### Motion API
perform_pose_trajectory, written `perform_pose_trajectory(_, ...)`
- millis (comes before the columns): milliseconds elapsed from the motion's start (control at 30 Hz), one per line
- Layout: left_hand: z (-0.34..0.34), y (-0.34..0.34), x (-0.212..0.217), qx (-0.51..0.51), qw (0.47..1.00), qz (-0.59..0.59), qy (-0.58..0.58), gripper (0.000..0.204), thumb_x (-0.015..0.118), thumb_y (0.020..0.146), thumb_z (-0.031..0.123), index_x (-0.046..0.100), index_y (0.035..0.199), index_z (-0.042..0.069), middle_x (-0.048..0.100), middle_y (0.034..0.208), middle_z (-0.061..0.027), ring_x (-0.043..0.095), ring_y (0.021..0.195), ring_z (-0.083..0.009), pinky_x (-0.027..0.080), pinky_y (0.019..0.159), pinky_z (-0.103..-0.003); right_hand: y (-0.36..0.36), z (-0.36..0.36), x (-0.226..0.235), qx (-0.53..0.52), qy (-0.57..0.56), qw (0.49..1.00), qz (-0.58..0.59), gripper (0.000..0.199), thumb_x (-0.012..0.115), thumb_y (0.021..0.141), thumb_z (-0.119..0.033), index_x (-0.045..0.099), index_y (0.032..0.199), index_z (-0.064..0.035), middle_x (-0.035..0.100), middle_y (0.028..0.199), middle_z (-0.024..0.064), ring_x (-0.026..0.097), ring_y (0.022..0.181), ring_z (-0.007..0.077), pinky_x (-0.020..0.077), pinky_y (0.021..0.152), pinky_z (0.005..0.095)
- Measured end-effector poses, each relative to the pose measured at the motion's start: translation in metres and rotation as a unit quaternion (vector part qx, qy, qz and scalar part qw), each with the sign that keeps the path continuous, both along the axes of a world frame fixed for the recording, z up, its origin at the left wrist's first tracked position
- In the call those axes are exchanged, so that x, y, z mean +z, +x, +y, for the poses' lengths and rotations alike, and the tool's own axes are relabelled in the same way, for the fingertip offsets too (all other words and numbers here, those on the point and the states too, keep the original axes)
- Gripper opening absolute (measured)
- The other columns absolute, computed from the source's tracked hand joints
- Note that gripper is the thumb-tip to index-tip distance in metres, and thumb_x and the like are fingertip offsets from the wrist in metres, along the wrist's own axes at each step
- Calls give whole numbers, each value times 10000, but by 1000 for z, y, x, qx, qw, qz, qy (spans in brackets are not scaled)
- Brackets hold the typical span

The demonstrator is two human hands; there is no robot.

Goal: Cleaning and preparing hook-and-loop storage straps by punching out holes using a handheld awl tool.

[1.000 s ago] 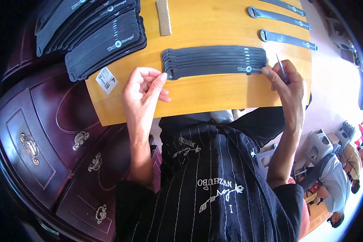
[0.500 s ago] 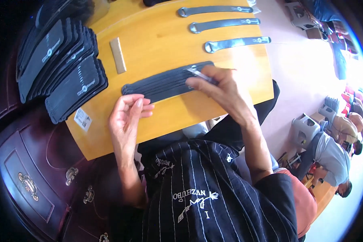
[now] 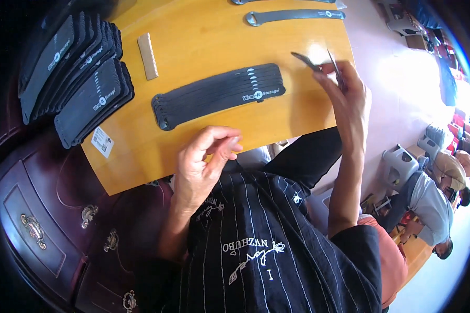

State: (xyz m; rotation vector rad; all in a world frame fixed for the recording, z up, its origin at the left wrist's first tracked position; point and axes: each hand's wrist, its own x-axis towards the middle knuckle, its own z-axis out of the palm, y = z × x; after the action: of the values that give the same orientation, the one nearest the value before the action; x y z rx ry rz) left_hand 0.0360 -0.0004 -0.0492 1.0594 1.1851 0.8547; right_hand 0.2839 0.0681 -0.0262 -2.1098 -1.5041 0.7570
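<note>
My right hand (image 3: pixel 348 86) is raised over the right end of the yellow table, fingers closed. A thin pointed metal tool (image 3: pixel 334 61) sticks up from it. From the same grip juts a narrow dark strip (image 3: pixel 304 59) that looks like a strap seen nearly edge-on. My left hand (image 3: pixel 206 159), fingers loosely bent and apart, hovers at the near table edge with nothing visible in it. Beyond it a fanned row of dark grey straps (image 3: pixel 214 96) lies flat, light printing toward its right end. Another single strap (image 3: pixel 295 17) with a ringed left end lies farther back.
Tall stacks of dark straps (image 3: pixel 62 68) stand at the table's left. A cardboard strip (image 3: pixel 148 56) and a white label (image 3: pixel 103 142) are on the tabletop (image 3: pixel 203 47). Dark wooden drawers (image 3: pixel 42 219) adjoin at left. Other people and grey stools (image 3: pixel 400 166) are at right.
My right hand has moved off the strap row to the right. My left hand has moved right and nearer to me. The nearest of the three separate straps no longer lies on the table.
</note>
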Motion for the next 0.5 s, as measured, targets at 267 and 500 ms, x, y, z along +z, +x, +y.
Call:
perform_pose_trajectory(267,-5,-1,6,-16,999,-10,39,176,647,802,-69,635,970,-17,617,861,-65,611,700,-103,490,591,-198,-49,-62,13,267,-13,961,69,199,735,738,-130,622,878,-47,625,712,98,635,657,241,481,604,308)
perform_pose_trajectory(500,-9,-52,1,136,990,-24,-31,119,655,822,-24,627,934,-55,655,782,-112,640,618,-157,522,552,-234,-29,-51,16,221,-62,972,45,188,730,764,-157,641,844,-12,600,667,63,553,600,125,438,589,250)
